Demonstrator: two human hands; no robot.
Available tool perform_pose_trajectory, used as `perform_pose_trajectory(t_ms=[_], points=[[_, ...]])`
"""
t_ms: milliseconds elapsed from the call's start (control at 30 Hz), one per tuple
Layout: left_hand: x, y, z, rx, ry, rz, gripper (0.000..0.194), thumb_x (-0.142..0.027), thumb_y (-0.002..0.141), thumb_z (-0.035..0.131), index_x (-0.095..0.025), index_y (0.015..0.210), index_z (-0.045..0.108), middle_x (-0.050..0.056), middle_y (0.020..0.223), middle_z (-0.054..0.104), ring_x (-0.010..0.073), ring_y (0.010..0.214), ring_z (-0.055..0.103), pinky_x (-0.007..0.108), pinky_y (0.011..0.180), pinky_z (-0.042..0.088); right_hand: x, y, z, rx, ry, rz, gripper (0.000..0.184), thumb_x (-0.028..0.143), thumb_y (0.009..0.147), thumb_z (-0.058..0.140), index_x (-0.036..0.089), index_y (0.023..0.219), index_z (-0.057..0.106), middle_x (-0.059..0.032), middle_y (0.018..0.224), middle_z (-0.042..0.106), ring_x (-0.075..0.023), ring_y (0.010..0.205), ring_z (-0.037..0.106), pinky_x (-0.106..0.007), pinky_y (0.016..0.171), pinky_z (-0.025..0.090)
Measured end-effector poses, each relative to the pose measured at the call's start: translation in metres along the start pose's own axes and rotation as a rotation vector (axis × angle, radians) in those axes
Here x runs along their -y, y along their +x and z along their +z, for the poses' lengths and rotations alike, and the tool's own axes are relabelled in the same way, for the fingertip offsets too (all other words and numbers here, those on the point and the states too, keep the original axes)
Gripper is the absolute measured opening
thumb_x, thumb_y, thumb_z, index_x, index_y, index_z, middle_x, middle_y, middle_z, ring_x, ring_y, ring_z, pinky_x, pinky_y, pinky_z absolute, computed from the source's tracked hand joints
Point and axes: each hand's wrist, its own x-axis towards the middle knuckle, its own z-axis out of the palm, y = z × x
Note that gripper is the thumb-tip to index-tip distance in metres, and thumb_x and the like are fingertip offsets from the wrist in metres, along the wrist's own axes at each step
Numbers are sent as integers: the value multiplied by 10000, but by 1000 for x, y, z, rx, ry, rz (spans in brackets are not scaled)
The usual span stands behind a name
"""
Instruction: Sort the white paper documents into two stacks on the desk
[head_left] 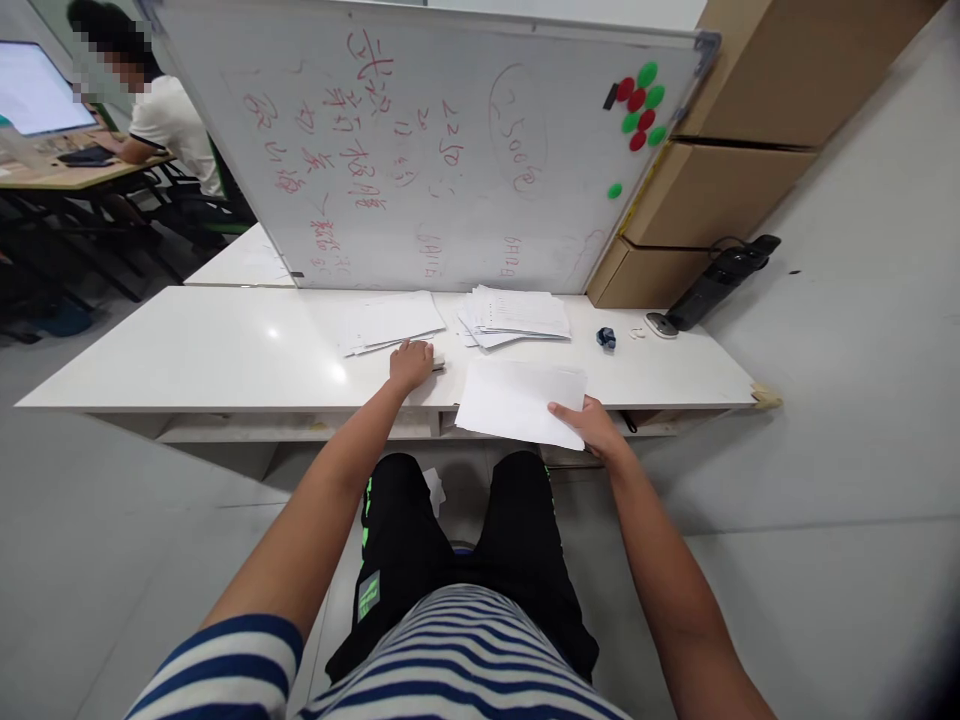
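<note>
Smooth matt paper sheets (510, 395), glossy white desk (225, 345), shiny whiteboard (465, 200), matt brown cardboard boxes (727, 190), striped cloth shirt (465, 650)

The whiteboard (465, 225) stands along the back of the desk (187, 350), boxes (720, 195) stacked at its right end. Before it lie a left pile (394, 322) and a right pile (521, 315) of papers. The left hand (412, 365) is over a small object (439, 365) before the left pile; the right hand (596, 425) holds sheets (517, 400) at the desk's front edge, before the right pile.

The left hand (412, 365) lies palm-down; the right hand (596, 425) grips, thumb uppermost.
</note>
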Motion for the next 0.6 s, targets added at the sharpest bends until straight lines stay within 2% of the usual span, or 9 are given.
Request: perform_pose_trajectory(t_ms=[100, 200, 333, 467, 600], points=[[-2, -1, 0, -7, 22, -59, 529, -403, 966, 146, -162, 1263, 511, 129, 1406, 466, 302, 1387, 239, 505, 1048, 251, -2, -5, -3, -13, 11, 2, 441, 403, 653, 779, 146, 993, 665, -112, 1044, 712, -246, 881, 690, -321, 706, 574], [-5, -2, -1, 36, 42, -55, 530, -405, 964, 140, -173, 1290, 488, 137, 1415, 453, 305, 1364, 284, 532, 1049, 228, -9, -6, -2, -22, 52, 2, 426, 404, 656, 775, 157, 986, 669, -107, 1061, 707, -245, 901, 687, -320, 722, 575], [-8, -5, -5, 73, 62, -58, 549, -412, 962, 114, -176, 1303, 473, 144, 1402, 463, 305, 1322, 350, 532, 1046, 229, -24, -3, 2, 2, 46, 33, 432, 432, 641, 778, 147, 949, 674, -115, 1023, 717, -246, 853, 694, -311, 667, 575], [-8, -5, -5, 66, 70, -48, 540, -411, 963, 113, -186, 1272, 494, 135, 1386, 479, 303, 1307, 364, 532, 1042, 231, -36, 0, 6, -14, 64, 61, 452, 457, 625, 783, 137, 928, 678, -117, 997, 723, -243, 822, 696, -305, 646, 570], [-6, -3, -4, 38, 83, -54, 520, -396, 966, 127, -193, 1238, 520, 121, 1372, 497, 295, 1309, 359, 515, 1047, 238, -43, -1, 12, 1, 157, 56, 462, 447, 616, 793, 140, 941, 676, -113, 1025, 718, -244, 851, 692, -328, 706, 574]])
